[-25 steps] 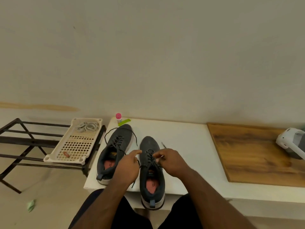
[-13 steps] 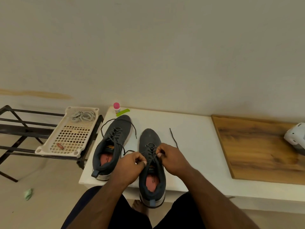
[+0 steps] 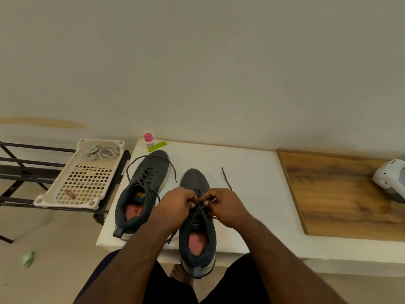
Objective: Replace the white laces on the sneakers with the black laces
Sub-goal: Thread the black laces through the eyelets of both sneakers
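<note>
Two dark grey sneakers stand on the white table (image 3: pixel 252 194). The left sneaker (image 3: pixel 144 189) is laced in black, its loose ends trailing past the toe. The right sneaker (image 3: pixel 197 227) overhangs the table's near edge. My left hand (image 3: pixel 175 207) and my right hand (image 3: pixel 225 207) meet above its eyelets, each pinching the black lace (image 3: pixel 200 208). One free lace end (image 3: pixel 226 178) lies on the table to the right of the toe. The white laces (image 3: pixel 102 151) lie bundled in the cream tray (image 3: pixel 65 198).
The perforated tray sits on a black metal rack (image 3: pixel 19 170) left of the table. A pink-capped bottle (image 3: pixel 149 140) and a green strip (image 3: pixel 157 146) stand at the table's back. A wooden board (image 3: pixel 341 194) carries a white device (image 3: pixel 392 183) at right.
My hands have drawn closer together over the right sneaker's eyelets. My head has tilted, so the scene sits slightly higher in the frame.
</note>
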